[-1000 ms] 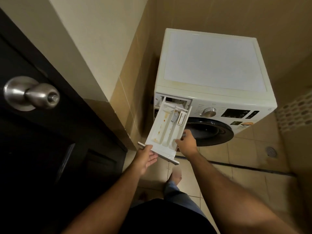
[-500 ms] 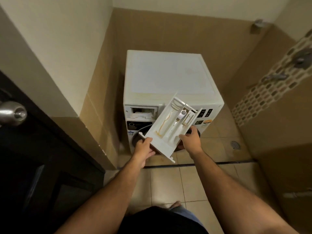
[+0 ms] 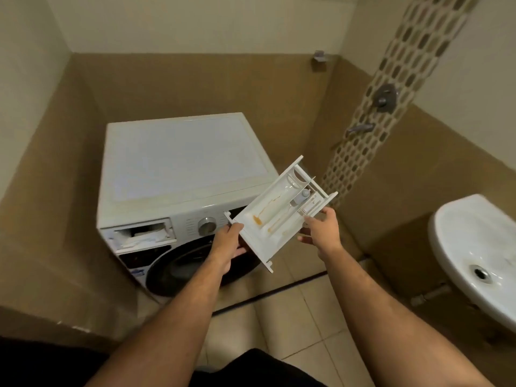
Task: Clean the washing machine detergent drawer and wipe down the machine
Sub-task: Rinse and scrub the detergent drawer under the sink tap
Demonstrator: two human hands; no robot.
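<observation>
The white detergent drawer [image 3: 279,210] is out of the washing machine [image 3: 178,163] and held in the air in front of its right corner. Orange-brown residue streaks its compartments. My left hand [image 3: 227,243] grips the drawer's near left edge at the front panel. My right hand [image 3: 321,229] holds its right side, fingers curled round the edge. The drawer slot [image 3: 142,236] in the machine's upper left front gapes open, with white parts inside. Below it is the dark round door [image 3: 195,263].
A white basin [image 3: 474,247] hangs on the right wall, with its pipe below. Shower fittings [image 3: 386,97] sit on the mosaic strip. Tiled walls close in around the machine on the left and behind. Beige floor tiles [image 3: 301,325] lie under me.
The drawer came fully out of its slot and both hands carried it to the right. My view swung right, away from the door and knob, bringing the basin into sight.
</observation>
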